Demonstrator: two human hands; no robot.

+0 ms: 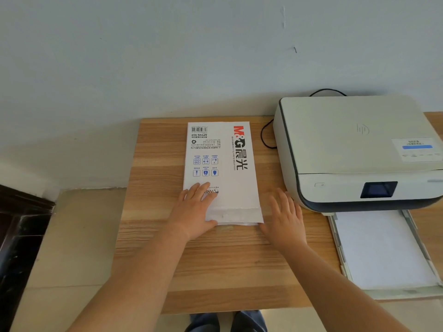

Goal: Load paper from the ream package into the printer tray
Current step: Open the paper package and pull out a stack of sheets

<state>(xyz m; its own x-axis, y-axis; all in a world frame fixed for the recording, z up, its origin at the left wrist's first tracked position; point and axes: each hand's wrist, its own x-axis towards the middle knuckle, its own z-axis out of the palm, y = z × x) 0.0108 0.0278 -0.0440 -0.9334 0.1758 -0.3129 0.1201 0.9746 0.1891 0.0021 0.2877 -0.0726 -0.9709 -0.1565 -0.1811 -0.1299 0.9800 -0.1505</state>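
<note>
On the desk (153, 236), flat left hand (195, 210) should steady the ream package (221, 164) (near flap unopened) while the released right hand (284, 215) lifts it.

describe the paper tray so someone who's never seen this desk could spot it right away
Find the white printer at the right of the wooden table. Below its dark front edge, the printer tray juts out toward the person, past the table's near edge. It is the only open, shallow, grey-railed frame here, with plain white sheets in it, unlike the printed ream package.
</note>
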